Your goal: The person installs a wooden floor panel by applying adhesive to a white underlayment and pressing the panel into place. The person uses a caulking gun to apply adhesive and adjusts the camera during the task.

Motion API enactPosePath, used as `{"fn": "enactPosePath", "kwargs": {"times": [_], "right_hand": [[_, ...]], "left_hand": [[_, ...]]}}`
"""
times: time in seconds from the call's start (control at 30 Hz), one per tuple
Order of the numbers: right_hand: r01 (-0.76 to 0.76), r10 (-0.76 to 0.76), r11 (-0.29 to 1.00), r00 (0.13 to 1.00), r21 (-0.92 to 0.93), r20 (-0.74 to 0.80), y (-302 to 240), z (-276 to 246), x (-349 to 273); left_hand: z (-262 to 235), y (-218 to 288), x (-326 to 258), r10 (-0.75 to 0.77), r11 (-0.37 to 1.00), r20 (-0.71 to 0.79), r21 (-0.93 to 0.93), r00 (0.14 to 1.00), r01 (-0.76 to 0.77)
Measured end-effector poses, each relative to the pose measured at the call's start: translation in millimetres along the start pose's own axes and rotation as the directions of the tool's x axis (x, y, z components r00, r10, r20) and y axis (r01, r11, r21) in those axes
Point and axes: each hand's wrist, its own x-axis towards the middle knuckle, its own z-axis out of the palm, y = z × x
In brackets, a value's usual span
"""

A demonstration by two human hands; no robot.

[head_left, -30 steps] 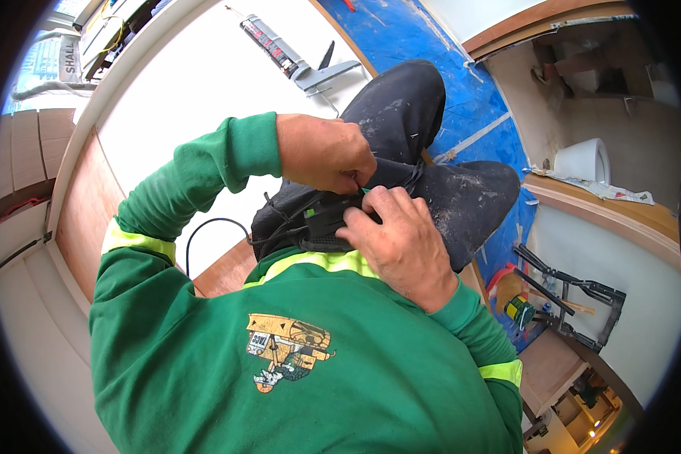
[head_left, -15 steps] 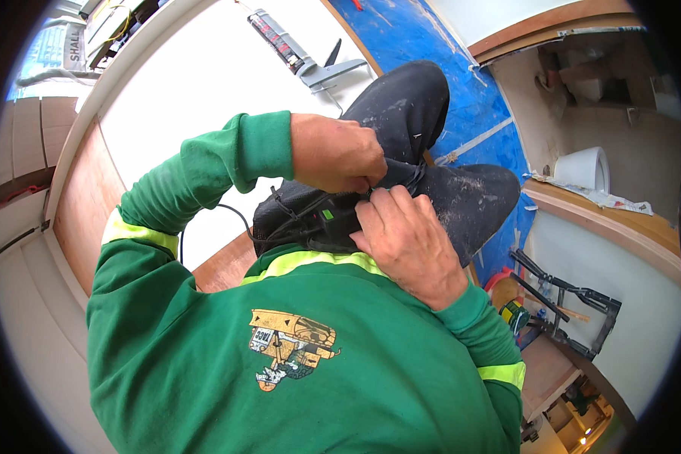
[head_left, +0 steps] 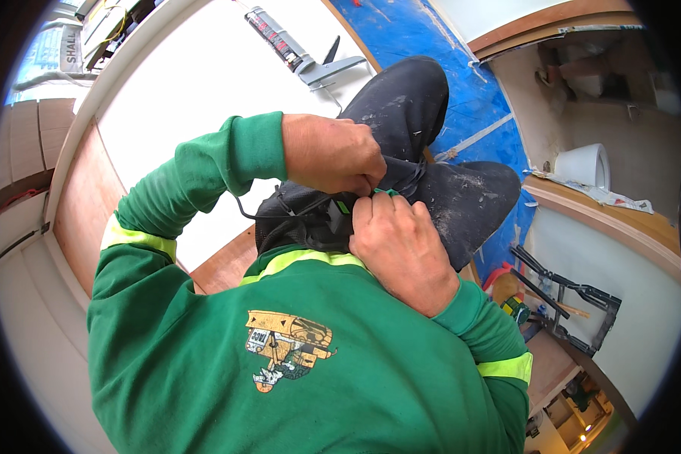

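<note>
- White panel (head_left: 197,91), wood-edged, upper left of frame: carries a caulking gun (head_left: 299,53) at top centre.
- Blue floor sheet (head_left: 424,30), upper centre to right.
- White bucket (head_left: 583,165), right, standing on the floor.

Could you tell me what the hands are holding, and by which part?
Both hands, left and right, pinch a thin green cord between their fingers, over a black pouch in the lap; where along the cord cannot be told.
</note>
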Motion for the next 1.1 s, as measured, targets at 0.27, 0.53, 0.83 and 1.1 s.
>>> {"fn": "enactPosePath", "kwargs": {"times": [0.27, 0.53, 0.83, 1.1], "right_hand": [[-0.007, 0.005, 0.997, 1.000, 0.081, 0.025, 9.6, 9.1, 1.1], [-0.037, 0.042, 0.983, 0.999, 0.182, -0.024, 11.8, 5.9, 7.6], [0.234, -0.171, 0.847, 0.970, 0.477, -0.173, 10.1, 11.7, 12.8], [0.216, -0.192, 0.823, 0.976, 0.526, -0.101, 6.7, 3.9, 21.8]], "left_hand": [[18.5, -58.3, -34.8, -0.131, 0.955, -0.057, -0.275, 0.990, 0.110], [72.0, -87.1, -68.8, -0.277, 0.640, 0.127, -0.715, 0.952, 0.282], [92.9, -93.4, -86.0, -0.156, 0.502, 0.032, -0.858, 0.987, 0.107], [89.2, -63.1, -100.1, -0.385, 0.660, 0.008, -0.697, 0.923, 0.281]]}}
